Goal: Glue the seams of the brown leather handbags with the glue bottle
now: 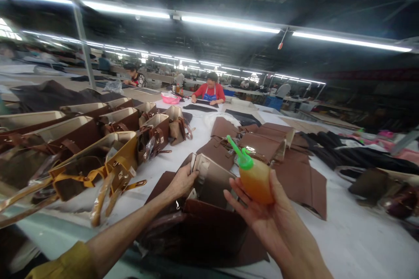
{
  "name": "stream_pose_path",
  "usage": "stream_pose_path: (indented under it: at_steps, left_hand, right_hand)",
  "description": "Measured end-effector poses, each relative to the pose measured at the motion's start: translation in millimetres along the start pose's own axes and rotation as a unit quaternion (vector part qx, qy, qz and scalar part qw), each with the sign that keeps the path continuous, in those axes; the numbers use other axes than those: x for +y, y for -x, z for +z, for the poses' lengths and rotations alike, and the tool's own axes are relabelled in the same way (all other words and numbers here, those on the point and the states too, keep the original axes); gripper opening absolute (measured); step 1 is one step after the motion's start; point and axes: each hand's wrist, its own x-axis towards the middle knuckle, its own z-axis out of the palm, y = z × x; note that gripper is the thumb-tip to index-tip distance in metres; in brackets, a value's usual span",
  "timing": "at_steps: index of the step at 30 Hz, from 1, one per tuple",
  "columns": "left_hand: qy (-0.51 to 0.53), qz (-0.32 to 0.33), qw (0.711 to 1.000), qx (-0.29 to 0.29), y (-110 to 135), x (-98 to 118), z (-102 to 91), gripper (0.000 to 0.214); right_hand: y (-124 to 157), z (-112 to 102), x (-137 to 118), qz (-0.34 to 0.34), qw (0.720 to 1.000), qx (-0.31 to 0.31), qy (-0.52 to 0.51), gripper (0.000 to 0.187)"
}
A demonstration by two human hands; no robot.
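My left hand (182, 182) pinches the upper rim of a brown handbag (216, 183) that stands open toward me, showing its pale lining. Some of the bag's near side lies in dark shadow. In my right hand (265, 222) rests a squeeze bottle (257, 182) of amber liquid, with a green cap and a long green spout pointing up and left. The bottle is held above the right side of the bag, thumb on one side and fingers beneath. Brown bag pieces (299, 183) lie just beyond it on the white table (347, 235).
Rows of brown handbags (72, 126) and a mustard-trimmed bag (126, 154) stand to the left. Black material (353, 152) and another bag (369, 187) lie at the right. Across the table a person in red (211, 89) works near a pink basin (170, 98).
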Motion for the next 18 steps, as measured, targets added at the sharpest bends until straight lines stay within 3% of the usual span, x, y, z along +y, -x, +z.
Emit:
stream_pose_path:
  at_steps: [3, 5, 8, 11, 15, 18]
  left_hand:
    - [0.075, 0.060, 0.995, 0.038, -2.0, -2.9, -1.8, 0.040]
    - [0.086, 0.063, 0.994, 0.013, -6.9, 4.7, -7.7, 0.037]
    - [0.051, 0.086, 0.993, -0.059, -19.9, 31.4, -24.7, 0.031]
    - [-0.022, 0.141, 0.980, -0.137, -37.8, 67.2, -45.6, 0.027]
    - [-0.097, 0.196, 0.933, -0.287, -62.1, 106.2, -60.7, 0.026]
    - [-0.120, 0.203, 0.895, -0.378, -74.8, 122.4, -58.1, 0.024]
  right_hand:
    - [1.7, -0.3, -4.9, 0.011, 1.000, 0.019, -0.018, 0.036]
    - [4.5, -2.6, -10.5, 0.015, 0.999, 0.020, -0.022, 0.040]
    - [12.7, -10.7, -24.4, -0.002, 1.000, 0.005, -0.012, 0.043]
    - [24.1, -23.9, -43.1, -0.066, 0.997, 0.006, 0.028, 0.042]
    - [34.2, -51.7, -61.7, -0.207, 0.973, 0.020, 0.101, 0.046]
    - [36.0, -78.6, -62.7, -0.262, 0.949, 0.065, 0.161, 0.047]
